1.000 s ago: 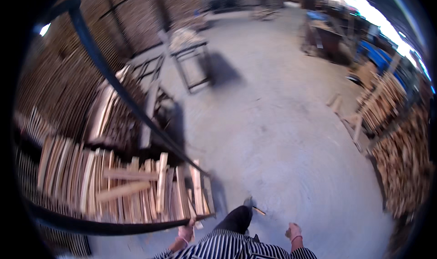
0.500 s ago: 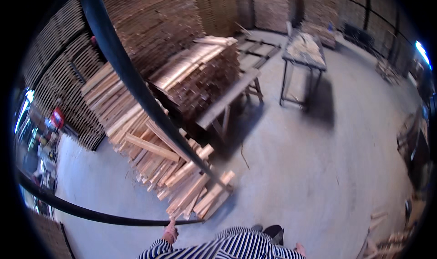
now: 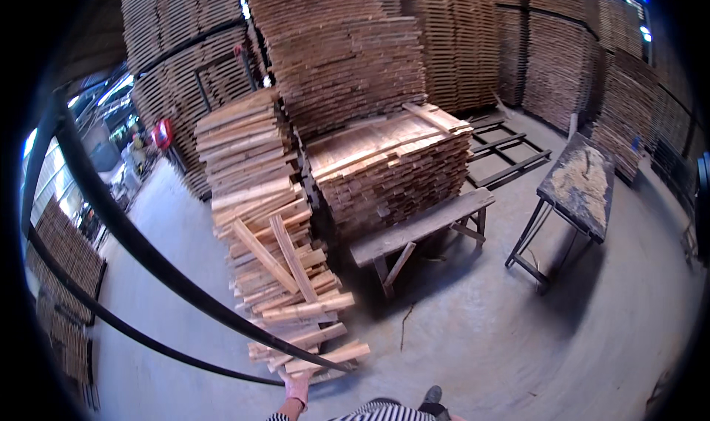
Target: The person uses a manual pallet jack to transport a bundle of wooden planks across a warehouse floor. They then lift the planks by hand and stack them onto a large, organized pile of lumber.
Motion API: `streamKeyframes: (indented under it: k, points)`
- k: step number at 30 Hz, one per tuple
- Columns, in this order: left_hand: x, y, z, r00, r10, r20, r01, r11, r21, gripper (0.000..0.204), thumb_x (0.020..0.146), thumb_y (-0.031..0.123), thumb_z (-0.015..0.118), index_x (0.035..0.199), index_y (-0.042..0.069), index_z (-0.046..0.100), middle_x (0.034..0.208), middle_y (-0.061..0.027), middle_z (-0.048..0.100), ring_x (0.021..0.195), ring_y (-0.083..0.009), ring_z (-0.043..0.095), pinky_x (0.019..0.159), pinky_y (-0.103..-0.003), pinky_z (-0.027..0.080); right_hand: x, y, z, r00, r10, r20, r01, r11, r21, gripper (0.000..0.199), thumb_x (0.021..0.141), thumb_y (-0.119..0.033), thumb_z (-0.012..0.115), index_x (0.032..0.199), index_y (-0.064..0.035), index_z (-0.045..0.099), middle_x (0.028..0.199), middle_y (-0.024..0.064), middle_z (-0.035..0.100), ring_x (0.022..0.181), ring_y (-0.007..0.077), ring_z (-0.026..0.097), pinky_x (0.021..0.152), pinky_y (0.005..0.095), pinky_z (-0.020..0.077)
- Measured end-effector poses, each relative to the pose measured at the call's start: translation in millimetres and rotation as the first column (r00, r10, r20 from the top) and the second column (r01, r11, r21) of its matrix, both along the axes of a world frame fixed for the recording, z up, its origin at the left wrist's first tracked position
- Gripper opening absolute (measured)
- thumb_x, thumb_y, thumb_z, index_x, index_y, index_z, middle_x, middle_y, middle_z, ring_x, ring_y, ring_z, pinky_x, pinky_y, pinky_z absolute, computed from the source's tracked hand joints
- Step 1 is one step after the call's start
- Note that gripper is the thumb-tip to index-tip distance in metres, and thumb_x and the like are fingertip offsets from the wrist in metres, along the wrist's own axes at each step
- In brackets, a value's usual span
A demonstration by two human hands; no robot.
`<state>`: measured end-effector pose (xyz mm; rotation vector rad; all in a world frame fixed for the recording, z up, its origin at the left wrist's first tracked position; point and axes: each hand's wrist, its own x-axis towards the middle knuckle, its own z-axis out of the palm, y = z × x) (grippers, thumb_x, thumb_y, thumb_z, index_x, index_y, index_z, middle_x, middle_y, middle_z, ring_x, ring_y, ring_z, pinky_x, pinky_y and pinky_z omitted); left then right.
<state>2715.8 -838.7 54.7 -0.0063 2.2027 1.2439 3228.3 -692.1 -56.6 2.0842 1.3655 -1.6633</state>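
My left hand (image 3: 296, 388) is at the near end of a long stack of sawn wooden boards (image 3: 255, 192), its fingers closed around a black metal bar (image 3: 185, 357) where that bar meets the stack. A second, thicker black bar (image 3: 174, 273) slants down from the upper left and crosses over the lowest boards. Loose short boards (image 3: 299, 262) lie crosswise and uneven on top of the stack. Only a sliver of my right hand (image 3: 456, 419) shows at the lower edge, and its fingers are hidden.
Beyond the stack stand a higher board pile (image 3: 392, 192) and a low wooden bench (image 3: 421, 225). A dark metal table (image 3: 603, 192) bearing sawdust is to the right. Tall board stacks (image 3: 347, 73) line the back. A thin stick (image 3: 404, 325) lies on the concrete floor.
The view has swung, so the stack, bench and table sit farther right and the back stacks show more. My left hand stays at the bar. My right hand has mostly dropped out of view.
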Motion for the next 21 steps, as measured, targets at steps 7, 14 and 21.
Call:
streamKeyframes:
  k: [7,14,21]
  points:
    - [12,75,85,0.92,0.331,-0.211,-0.292,0.936,0.196,0.093,0.085,0.03,0.087,0.154,-0.003,0.034,0.139,-0.0152,0.056,0.121,-0.0247,0.055,0.11,-0.036,0.042,-24,134,73,0.639,0.768,-0.024,-0.758,0.625,-0.188,0.05,0.095,-0.04,0.059,0.143,-0.0249,0.061,0.141,0.0084,0.063,0.131,0.0307,0.059,0.111,0.0513,0.0437]
    - [4,101,37,0.623,0.756,-0.201,-0.759,0.646,0.079,0.067,0.089,0.056,0.076,0.13,0.004,0.067,0.112,-0.0115,0.071,0.091,-0.0253,0.063,0.082,-0.038,0.052,-7,308,33,0.525,0.762,-0.38,-0.841,0.533,-0.093,0.051,0.085,-0.036,0.068,0.128,-0.0096,0.07,0.123,0.0183,0.073,0.115,0.0337,0.068,0.096,0.0399,0.0527]
    - [3,133,48,0.468,0.759,-0.453,-0.874,0.474,-0.108,0.084,0.087,0.065,0.071,0.133,-0.004,0.062,0.127,-0.0225,0.068,0.112,-0.0372,0.065,0.094,-0.046,0.054,-116,499,88,0.594,0.783,-0.186,-0.804,0.581,-0.124,0.051,0.085,-0.034,0.071,0.131,-0.0107,0.069,0.126,0.0189,0.071,0.121,0.0333,0.066,0.103,0.0387,0.0497]
